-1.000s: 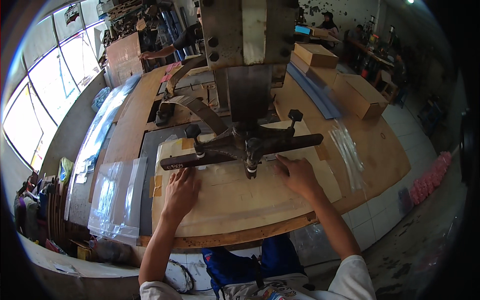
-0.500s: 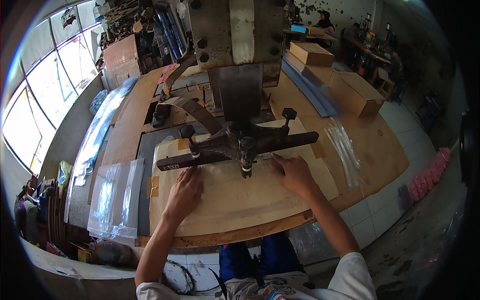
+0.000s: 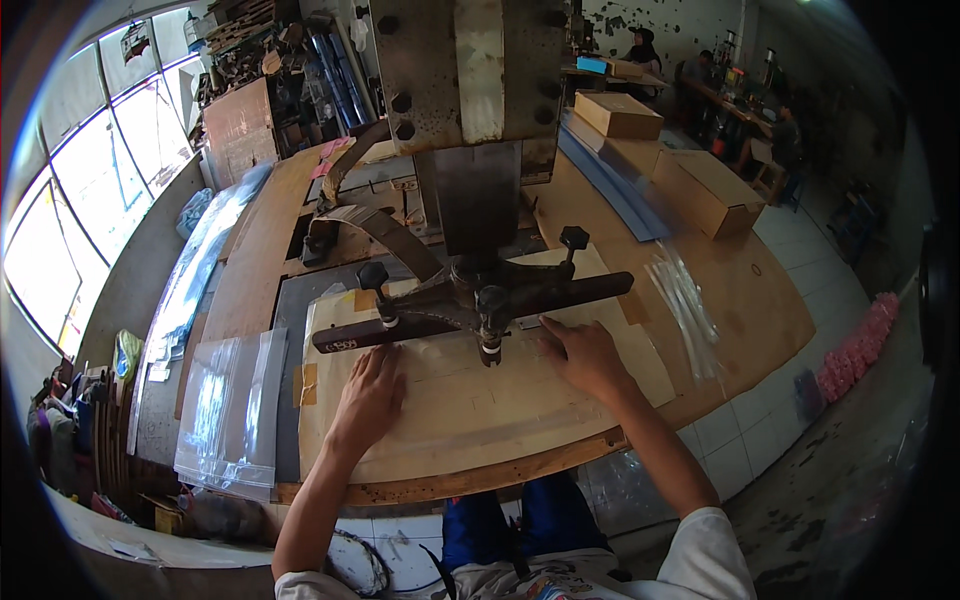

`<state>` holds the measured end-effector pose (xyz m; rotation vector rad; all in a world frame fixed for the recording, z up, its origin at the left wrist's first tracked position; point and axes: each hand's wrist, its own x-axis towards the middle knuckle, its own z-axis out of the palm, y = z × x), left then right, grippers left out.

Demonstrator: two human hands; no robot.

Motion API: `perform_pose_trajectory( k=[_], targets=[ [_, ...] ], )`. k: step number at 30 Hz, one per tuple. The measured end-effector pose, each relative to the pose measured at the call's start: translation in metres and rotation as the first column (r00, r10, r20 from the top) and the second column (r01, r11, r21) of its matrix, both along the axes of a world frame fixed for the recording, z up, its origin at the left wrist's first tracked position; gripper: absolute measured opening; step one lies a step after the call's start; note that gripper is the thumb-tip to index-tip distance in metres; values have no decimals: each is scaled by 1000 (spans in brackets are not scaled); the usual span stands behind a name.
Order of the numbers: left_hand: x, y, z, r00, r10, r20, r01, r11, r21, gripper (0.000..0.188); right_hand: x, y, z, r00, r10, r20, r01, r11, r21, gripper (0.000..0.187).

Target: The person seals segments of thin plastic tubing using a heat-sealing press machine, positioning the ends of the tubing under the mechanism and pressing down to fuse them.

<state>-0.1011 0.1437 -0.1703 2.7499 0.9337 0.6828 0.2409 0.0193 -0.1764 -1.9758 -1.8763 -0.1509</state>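
Note:
A long dark metal bar crosses under a press head with black knobs, low over a pale beige sheet. A clear plastic film seems to lie on that sheet, its outline hard to make out. My left hand rests palm down on the sheet, fingers stretched toward the bar's left half. My right hand lies right of the middle, its index finger reaching to the bar's near edge beside a small pale piece. Both hands are open, and neither visibly grips anything. The bar hides the area just behind it.
Clear plastic bags lie left of the sheet. Thin clear strips are at its right. Cardboard boxes and a blue sheet stack stand farther back. The press column rises in the middle. People sit at far benches.
The whole view has tilted slightly, so everything sits a little lower in the picture. My hands and the bar keep nearly the same places relative to the sheet.

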Motion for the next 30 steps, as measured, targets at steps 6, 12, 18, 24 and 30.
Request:
perform_pose_trajectory(
  k=[6, 12, 18, 24, 30],
  targets=[
    [0, 0, 1, 1000, 2, -28, -2, 1000, -3, 47, 2, 1, -2, 998, 9, -58, -9, 1000, 8, 44],
    [-3, -3, 3, 999, 5, -33, -6, 1000, -28, 48, -3, -2, 3, 998, -5, -63, 4, 1000, -21, 47],
    [-2, -2, 2, 998, -3, -55, 0, 999, -45, 49, 3, 0, -5, 998, -7, -65, 4, 999, -40, 52],
    [-3, 0, 2, 1000, -7, -24, 6, 1000, -13, 50, 4, 2, -3, 999, 15, -42, -15, 1000, 12, 44],
    [-3, 0, 0, 999, 7, -43, -9, 999, -41, 50, 1, 0, -4, 1000, -8, 1, 8, 1000, -11, 43]
  ],
)
